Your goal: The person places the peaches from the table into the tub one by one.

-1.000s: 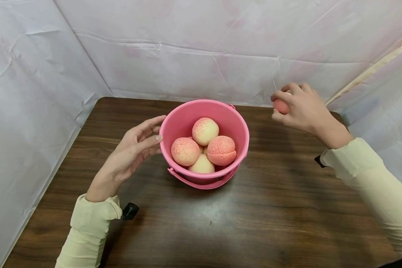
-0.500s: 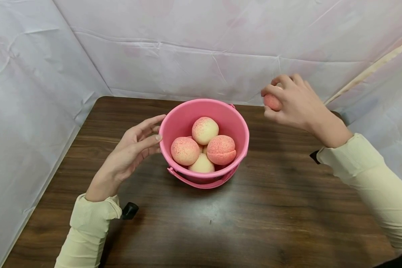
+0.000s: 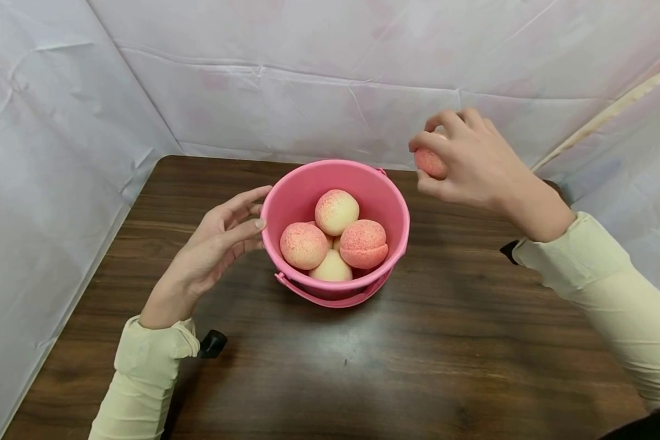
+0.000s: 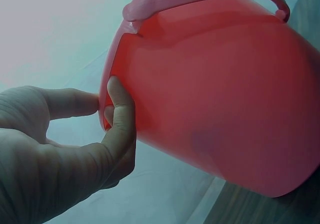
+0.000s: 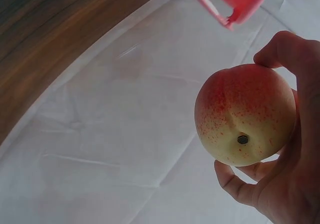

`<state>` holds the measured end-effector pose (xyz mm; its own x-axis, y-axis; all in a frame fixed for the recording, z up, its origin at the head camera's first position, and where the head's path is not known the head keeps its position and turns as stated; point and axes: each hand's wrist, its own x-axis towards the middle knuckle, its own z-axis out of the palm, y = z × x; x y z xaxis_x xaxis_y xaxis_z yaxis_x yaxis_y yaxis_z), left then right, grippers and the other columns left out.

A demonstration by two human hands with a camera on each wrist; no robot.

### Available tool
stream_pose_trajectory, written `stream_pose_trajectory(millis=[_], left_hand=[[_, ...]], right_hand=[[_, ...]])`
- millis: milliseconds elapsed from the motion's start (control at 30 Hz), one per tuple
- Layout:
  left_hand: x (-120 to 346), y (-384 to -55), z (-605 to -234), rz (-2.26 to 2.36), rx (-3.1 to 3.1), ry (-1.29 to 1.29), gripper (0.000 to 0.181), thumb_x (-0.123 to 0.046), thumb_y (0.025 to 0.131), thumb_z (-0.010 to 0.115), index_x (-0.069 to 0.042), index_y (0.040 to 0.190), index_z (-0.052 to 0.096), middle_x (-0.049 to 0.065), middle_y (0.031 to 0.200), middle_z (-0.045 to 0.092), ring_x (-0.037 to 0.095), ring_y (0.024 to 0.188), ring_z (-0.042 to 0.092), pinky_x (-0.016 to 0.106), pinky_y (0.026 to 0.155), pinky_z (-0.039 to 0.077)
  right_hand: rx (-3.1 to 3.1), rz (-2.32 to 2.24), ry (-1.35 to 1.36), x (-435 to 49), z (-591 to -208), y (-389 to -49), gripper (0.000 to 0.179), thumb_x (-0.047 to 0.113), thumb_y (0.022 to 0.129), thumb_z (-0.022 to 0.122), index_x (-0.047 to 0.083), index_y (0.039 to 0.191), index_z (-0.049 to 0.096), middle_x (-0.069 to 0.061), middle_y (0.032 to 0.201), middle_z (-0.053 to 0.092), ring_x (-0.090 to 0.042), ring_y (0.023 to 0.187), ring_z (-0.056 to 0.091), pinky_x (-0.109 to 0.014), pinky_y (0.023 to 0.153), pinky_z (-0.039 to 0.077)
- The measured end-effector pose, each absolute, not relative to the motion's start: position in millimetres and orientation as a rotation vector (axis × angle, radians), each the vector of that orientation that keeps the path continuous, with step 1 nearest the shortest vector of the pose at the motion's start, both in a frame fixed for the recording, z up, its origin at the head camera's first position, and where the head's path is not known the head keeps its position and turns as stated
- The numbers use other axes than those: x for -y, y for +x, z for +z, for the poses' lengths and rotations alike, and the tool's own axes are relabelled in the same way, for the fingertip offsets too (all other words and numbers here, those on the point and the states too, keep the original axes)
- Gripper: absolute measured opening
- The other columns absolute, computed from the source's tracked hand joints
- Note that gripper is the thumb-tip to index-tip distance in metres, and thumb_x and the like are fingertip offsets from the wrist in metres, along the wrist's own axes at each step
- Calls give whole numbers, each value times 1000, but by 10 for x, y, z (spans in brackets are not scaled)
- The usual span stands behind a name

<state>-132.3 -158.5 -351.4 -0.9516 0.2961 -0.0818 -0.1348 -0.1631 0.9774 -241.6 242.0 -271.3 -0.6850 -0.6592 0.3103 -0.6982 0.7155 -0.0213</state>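
Note:
A pink bucket [image 3: 335,174] stands on the table with several red-and-cream peaches [image 3: 337,212] inside. My left hand [image 3: 211,247] grips its left rim; in the left wrist view, the thumb meets the rim edge while the fingers curl under it against the outer wall [image 4: 210,88]. Up to the right and beyond the bucket's right side, my right hand [image 3: 475,165] holds another peach [image 3: 430,164] in the air. Thumb and fingertips wrap that peach [image 5: 245,114], whose stem-end pit faces the right wrist camera. Lower peaches are partly hidden under the upper ones.
The bucket's pink handle [image 3: 338,302] hangs down along its front. Below is a dark wood table [image 3: 363,379]. White sheeting [image 3: 286,110] closes off the back and both sides, close behind the table's far edge.
My right hand has carried its peach leftward and slightly up, closer to the bucket. The left hand, the bucket and the peaches in it have stayed in place.

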Motion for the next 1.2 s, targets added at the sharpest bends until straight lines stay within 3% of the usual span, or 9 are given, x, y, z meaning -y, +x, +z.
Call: stream_pose_trajectory(millis=[233, 800, 1200], left_hand=[[1574, -1333, -3512, 2192, -1819, 189, 60, -4, 102, 62, -9, 158, 42, 11, 130, 59, 17, 108, 68, 27, 87, 65], [1610, -1344, -3533, 2187, -1821, 215, 59, -3, 103, 61, -8, 158, 41, 12, 131, 59, 18, 108, 68, 27, 86, 65], [1658, -1350, -3573, 2160, -1836, 198, 59, -5, 104, 61, -10, 159, 41, 13, 134, 56, 18, 108, 68, 28, 89, 65]], right_hand=[[2586, 236, 1129, -2261, -2666, -2307, 37, 30, 84, 68, 18, 119, 69, -16, 127, 58, -45, 113, 49, -63, 92, 43], [2449, 268, 1380, -1746, -2764, -2070, 36, 30, 86, 67, 18, 120, 68, -15, 125, 60, -40, 110, 54, -56, 77, 51], [2449, 407, 1479, -1396, -3005, -1947, 36, 35, 93, 70, 17, 124, 69, -11, 124, 61, -34, 112, 54, -46, 89, 52]])
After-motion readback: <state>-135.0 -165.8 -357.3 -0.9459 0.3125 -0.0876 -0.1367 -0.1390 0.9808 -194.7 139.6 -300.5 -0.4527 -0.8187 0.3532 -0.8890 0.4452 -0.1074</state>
